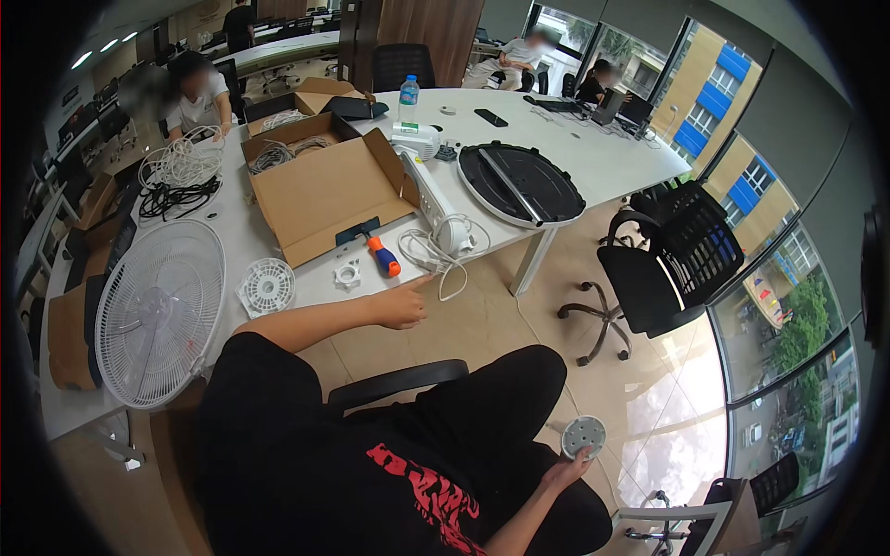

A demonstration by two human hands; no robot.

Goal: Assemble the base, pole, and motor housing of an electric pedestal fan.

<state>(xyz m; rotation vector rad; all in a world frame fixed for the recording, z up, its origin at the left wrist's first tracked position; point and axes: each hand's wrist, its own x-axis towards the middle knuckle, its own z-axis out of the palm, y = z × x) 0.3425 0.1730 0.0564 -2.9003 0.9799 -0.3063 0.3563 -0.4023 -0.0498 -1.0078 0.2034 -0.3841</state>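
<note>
In my right hand (pixel 562 472), low over my lap, is a round grey disc (pixel 583 437) with several holes, gripped at its lower rim. My left hand (pixel 400 308) hangs just off the table's front edge, fingers mostly curled, with the index finger pointing toward a white power cord (pixel 432 248); I see nothing held in it. Close by on the table lie a screwdriver (pixel 383 257) with an orange and blue handle, a white plastic ring (pixel 348 274) and a white slotted round plate (pixel 267 287). A white fan body with its column (pixel 434 206) lies beside the cord.
A white wire fan guard (pixel 159 310) leans at the table's left. Open cardboard boxes (pixel 324 199), coiled cables (pixel 181 165), a bottle (pixel 408 97) and a round black base (pixel 521 181) occupy the white table (pixel 616 171). Office chairs (pixel 663 259) stand right; other people sit farther off.
</note>
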